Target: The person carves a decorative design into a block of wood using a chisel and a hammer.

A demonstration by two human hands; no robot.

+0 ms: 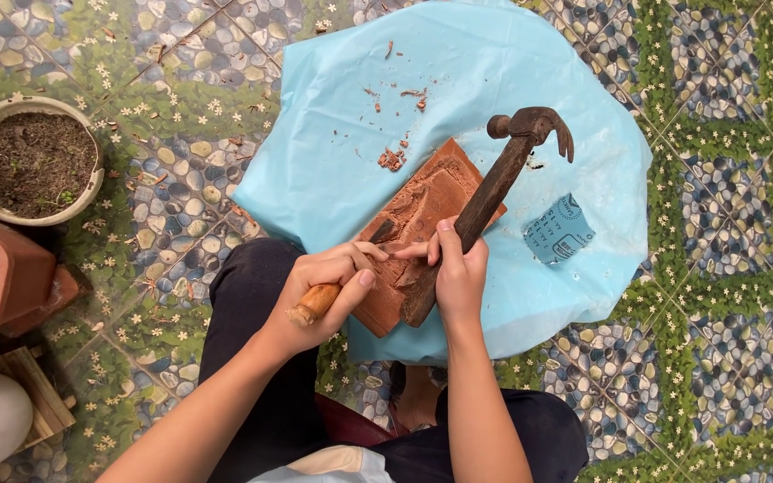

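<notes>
At frame centre, the left hand (328,291) is closed around a wooden-handled chisel (319,300), its tip set on a reddish wood block (427,210). The right hand (458,273) is wrapped around a hammer (494,192), whose handle runs up-right, its head raised above the block, all over a blue sheet (458,72).

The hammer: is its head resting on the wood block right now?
No. The hammer has its head raised past the far edge of the wood block, over the blue sheet, while the right hand grips its handle.
</notes>
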